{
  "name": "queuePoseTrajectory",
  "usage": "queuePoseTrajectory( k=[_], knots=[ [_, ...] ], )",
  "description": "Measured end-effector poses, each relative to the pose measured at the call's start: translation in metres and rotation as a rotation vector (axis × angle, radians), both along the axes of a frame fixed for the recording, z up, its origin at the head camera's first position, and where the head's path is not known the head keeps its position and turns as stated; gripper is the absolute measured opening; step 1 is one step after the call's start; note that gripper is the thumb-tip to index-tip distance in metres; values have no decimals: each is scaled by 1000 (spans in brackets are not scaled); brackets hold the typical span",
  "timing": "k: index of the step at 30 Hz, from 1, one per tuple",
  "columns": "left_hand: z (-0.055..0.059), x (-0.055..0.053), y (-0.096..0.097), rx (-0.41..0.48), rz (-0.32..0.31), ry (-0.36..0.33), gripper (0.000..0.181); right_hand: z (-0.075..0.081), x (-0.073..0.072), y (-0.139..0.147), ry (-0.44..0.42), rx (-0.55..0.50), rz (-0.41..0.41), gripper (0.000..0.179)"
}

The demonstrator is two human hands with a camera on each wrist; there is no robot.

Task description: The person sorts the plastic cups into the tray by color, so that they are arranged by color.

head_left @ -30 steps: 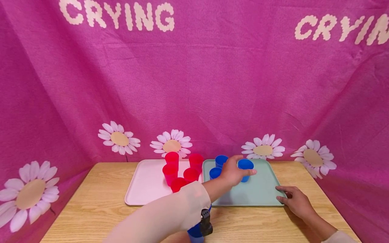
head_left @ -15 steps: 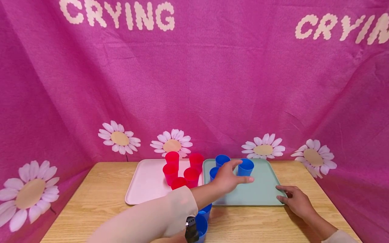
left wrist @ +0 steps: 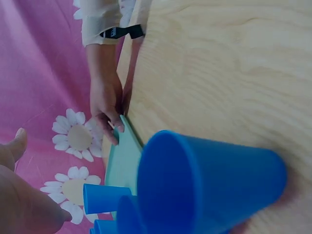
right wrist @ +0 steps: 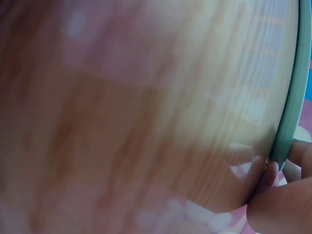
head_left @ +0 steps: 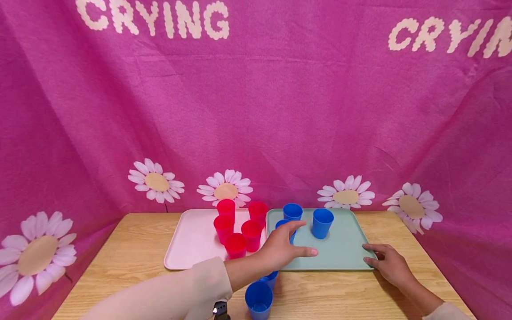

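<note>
My left hand (head_left: 277, 250), thumb and fingers spread with nothing between them, is over the front left part of the green tray (head_left: 336, 259). Behind it on that tray stand three upright blue cups: one apart to the right (head_left: 322, 224), a back left cup (head_left: 293, 211) and one partly hidden by the fingers. My right hand (head_left: 393, 267) holds the tray's front right corner between thumb and fingers. Two more blue cups stand on the table before the trays, the nearer cup (head_left: 259, 302) large in the left wrist view (left wrist: 234, 180).
A pink tray (head_left: 186, 251) adjoins the green one on the left, bearing several upright red cups (head_left: 251, 235) near its right side. Both sit on a wooden table (head_left: 132, 249). A pink cloth (head_left: 256, 111) with daisies hangs behind and at the sides.
My left hand has drawn back, leftward and toward me, from the right-hand blue cup, which stays upright on the tray. The right hand keeps its place.
</note>
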State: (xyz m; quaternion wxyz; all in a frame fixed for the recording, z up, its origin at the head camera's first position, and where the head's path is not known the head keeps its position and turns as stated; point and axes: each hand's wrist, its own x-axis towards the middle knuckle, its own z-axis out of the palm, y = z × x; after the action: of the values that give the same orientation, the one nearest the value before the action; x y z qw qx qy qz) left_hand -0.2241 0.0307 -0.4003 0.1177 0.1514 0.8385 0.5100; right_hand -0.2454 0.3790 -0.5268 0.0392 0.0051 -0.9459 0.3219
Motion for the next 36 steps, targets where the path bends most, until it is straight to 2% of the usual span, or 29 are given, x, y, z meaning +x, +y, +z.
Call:
queuePoseTrajectory(
  k=[4,11,17,28,30,36],
  knots=[
    [-3,8,-15,12,-5,-26,79,0,-1,0,4,0,-5,42],
    [-5,23,-40,54,-21,-32,82,-3,-3,3,-16,-3,-9,44],
    [-11,36,-61,35,-26,-51,87,-5,-4,4,0,-3,-9,43],
    [-33,60,-85,63,16,-173,104,-6,-3,4,2,-5,-19,43],
    [-38,63,-88,42,25,-182,108,-7,-4,4,12,1,-18,42],
    [-53,68,-91,-34,60,-150,114,-9,-4,4,32,8,-15,41]
  ],
)
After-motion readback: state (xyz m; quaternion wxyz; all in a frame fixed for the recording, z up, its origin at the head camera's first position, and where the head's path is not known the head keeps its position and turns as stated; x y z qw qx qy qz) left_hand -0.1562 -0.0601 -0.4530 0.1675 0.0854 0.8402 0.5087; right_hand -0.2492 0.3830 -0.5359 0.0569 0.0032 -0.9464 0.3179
